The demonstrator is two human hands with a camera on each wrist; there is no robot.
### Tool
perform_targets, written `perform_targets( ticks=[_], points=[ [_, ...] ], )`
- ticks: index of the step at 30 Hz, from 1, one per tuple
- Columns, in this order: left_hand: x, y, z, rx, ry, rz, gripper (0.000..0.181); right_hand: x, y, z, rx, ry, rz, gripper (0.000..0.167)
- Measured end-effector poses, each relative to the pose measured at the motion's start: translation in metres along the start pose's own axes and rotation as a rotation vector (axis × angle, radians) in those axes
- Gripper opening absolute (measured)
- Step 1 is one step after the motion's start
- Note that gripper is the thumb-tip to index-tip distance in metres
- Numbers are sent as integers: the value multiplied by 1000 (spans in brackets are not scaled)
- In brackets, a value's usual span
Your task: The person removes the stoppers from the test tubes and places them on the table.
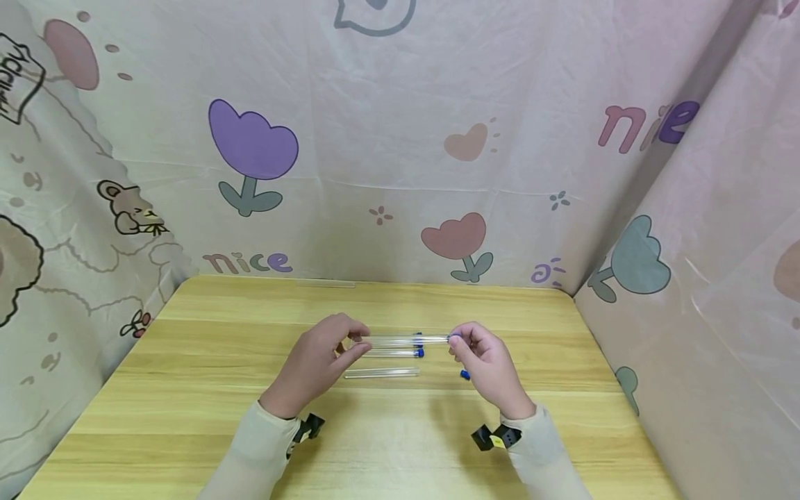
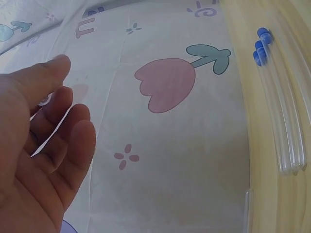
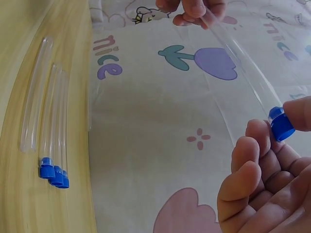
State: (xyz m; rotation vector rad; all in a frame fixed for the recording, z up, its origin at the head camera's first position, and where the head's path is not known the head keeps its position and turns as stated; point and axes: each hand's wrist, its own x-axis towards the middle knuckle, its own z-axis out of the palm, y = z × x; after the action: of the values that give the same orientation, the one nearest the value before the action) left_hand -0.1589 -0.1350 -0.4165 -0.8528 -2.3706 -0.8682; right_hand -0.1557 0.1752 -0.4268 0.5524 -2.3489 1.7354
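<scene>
While the left hand (image 1: 319,362) pinches one end of a clear test tube (image 1: 435,339) over the wood-grain table (image 1: 387,444), the right hand (image 1: 494,371) grips its blue cap (image 3: 283,127). Three capped tubes (image 1: 390,353) lie there, an uncapped tube (image 1: 382,373)'s nearer, plus a loose cap (image 1: 464,374) right of it.

The right hand (image 3: 274,189) pinches the blue cap (image 3: 282,127) of a clear tube (image 3: 244,63), the left hand (image 3: 194,8) its far end. Three capped tubes (image 3: 49,121) and an uncapped tube (image 3: 37,94) lie on wood-grain tabletop (image 3: 14,194).
</scene>
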Motion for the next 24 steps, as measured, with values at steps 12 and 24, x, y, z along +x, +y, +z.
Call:
perform_targets(
  ticks=[12,24],
  points=[
    [-1,-4,2,-6,-30,33,8,0,-1,-2,4,-13,-6,19],
    [-3,-3,4,-31,-92,-22,22,0,0,-3,28,-21,-34,12]
  ],
)
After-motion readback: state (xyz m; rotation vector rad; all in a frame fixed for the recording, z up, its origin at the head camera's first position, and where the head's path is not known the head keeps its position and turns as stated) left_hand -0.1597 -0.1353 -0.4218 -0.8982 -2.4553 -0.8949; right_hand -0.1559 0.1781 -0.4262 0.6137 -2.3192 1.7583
